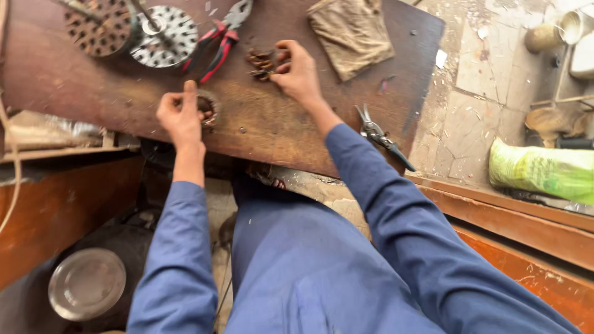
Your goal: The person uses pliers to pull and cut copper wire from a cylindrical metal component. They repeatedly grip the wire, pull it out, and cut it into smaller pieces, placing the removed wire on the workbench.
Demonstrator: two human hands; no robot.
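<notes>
Left hand (pixel 180 117): fingers are curling together over a small round dark metal part (pixel 207 109) that is lying on the worn brown wooden board (pixel 93 86). The thumb is pointing up and away from the body. The part is sitting just to the right of the palm, touching the fingertips; whether it is truly pinched cannot be told.

Right hand (pixel 297 73): fingers are bending down and closing on a small heap of brown rusty metal bits (pixel 262 64), which is lying on the board directly left of the fingertips and touching them. The heap is sitting just up and right of the left hand's part.

Items around the two hands:
- Red-handled pliers (pixel 213 49), lying on the board between the hands and further from the body, handles pointing toward the left hand.
- Round perforated silver metal disc (pixel 164 38), beyond the left hand, beside the pliers.
- Round perforated dark metal disc (pixel 99 26), just left of the silver disc.
- Folded tan cloth rag (pixel 351 34), just right of the right hand.
- Grey metal snips with dark handles (pixel 380 137), lying at the board's near edge, beside the right forearm.
- Round dull metal lid (pixel 86 283), well below the left elbow, at floor level.
- Green plastic sack (pixel 544 172), well apart to the right, on the floor.
</notes>
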